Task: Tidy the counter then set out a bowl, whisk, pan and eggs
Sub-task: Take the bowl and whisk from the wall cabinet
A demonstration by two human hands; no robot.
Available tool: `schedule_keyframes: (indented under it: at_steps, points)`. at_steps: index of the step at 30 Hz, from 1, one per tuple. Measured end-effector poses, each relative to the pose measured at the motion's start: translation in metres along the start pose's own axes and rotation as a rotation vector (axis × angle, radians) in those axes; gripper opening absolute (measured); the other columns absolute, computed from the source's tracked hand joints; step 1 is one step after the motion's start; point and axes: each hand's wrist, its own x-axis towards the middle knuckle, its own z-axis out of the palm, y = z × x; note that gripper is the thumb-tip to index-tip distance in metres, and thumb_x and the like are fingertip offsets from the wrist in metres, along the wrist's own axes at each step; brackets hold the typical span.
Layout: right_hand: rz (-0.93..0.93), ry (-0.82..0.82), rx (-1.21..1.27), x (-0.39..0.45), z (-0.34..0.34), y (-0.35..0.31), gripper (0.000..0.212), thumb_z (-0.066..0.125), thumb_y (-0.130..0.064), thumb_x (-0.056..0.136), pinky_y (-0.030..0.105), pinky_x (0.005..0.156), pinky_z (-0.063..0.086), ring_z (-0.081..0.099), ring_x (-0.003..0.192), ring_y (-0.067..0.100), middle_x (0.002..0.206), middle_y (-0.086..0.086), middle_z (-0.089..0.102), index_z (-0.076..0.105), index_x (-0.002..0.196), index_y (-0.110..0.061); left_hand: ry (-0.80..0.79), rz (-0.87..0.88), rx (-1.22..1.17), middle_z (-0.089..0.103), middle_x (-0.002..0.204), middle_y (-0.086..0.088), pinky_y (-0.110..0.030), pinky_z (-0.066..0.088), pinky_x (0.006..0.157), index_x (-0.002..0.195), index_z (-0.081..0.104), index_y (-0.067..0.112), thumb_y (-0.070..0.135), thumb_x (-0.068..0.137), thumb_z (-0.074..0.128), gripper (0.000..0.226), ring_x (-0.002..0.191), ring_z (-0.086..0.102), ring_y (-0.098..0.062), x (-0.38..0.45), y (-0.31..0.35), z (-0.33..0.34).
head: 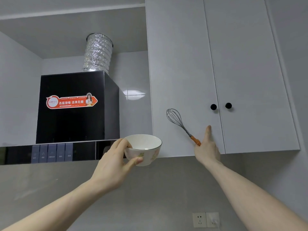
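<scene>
Seen from the head camera, both arms are raised toward a wall cupboard [216, 77] with two closed white doors, each with a round black knob. The left hand [115, 162] is curled around a small white bowl [143, 149] with a dark rim and a faint flower pattern on its side; the thumb hooks over the near rim and the fingers press against the outside wall below, so the bowl is held in the air, slightly tilted, in front of the cupboard's lower left corner. The right hand [206, 147] grips the orange handle of a wire whisk [176, 120] in its lower fingers, the wire head pointing up and to the left across the left door, while the index finger stretches straight up with its tip at the door's surface, below the left knob. To the left hangs a black range hood [75, 107] bearing a red sticker, with a silver foil duct [98, 52] rising from its top. Two wall sockets [205, 219] sit low on the grey wall between the forearms.
</scene>
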Motion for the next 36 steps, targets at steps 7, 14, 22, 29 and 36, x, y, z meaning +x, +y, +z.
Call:
schedule_keyframes:
  at_steps: [7,14,22,29,36]
  points:
    - [-0.043,0.017,0.257,-0.027,0.018,0.011,0.068,0.051,-0.022,0.098,0.04,0.087,0.048,0.06,0.11,0.036,0.119,0.004,0.063,0.022,0.159,-0.029,-0.027,-0.031,-0.034,0.052,0.12,0.024,-0.041,0.052,0.087,0.096,0.045,0.033,0.051,0.087,0.069,0.031,0.107,0.056,-0.005,-0.036,-0.021,-0.012]
    - [-0.123,-0.18,0.545,-0.132,0.073,-0.014,0.022,0.057,-0.012,0.096,0.03,0.055,0.035,0.044,0.055,0.016,0.05,-0.01,0.048,0.072,0.087,-0.026,-0.03,-0.102,-0.029,0.048,0.135,0.029,-0.039,0.05,0.094,0.094,0.046,0.033,0.047,0.085,0.072,0.031,0.121,0.052,-0.001,-0.117,-0.049,-0.044]
    - [-0.059,-0.9,0.61,-0.274,0.136,-0.033,0.011,0.067,-0.013,0.094,0.021,0.059,0.032,0.047,0.051,-0.002,0.051,-0.023,0.057,0.075,0.09,-0.019,-0.101,-0.302,0.117,0.032,0.151,0.032,-0.029,0.046,0.093,0.096,0.046,0.031,0.041,0.084,0.078,0.036,0.122,0.051,-0.007,-0.251,-0.091,-0.086]
    - [0.102,-1.277,0.572,-0.423,0.195,-0.041,0.018,0.065,-0.034,0.096,0.024,0.05,0.024,0.03,0.044,0.007,0.051,-0.012,0.035,0.075,0.1,-0.02,-0.143,-0.633,0.148,0.035,0.151,0.029,-0.036,0.046,0.1,0.096,0.049,0.03,0.042,0.081,0.08,0.036,0.128,0.047,-0.004,-0.388,-0.146,-0.14]
    - [0.253,-1.45,0.612,-0.529,0.23,-0.085,0.024,0.05,-0.031,0.105,0.02,0.041,0.019,0.025,0.045,0.006,0.058,-0.006,0.035,0.072,0.108,-0.02,-0.042,-0.885,0.203,0.039,0.145,0.032,-0.027,0.039,0.098,0.091,0.055,0.034,0.042,0.072,0.086,0.037,0.131,0.044,0.002,-0.484,-0.187,-0.209]
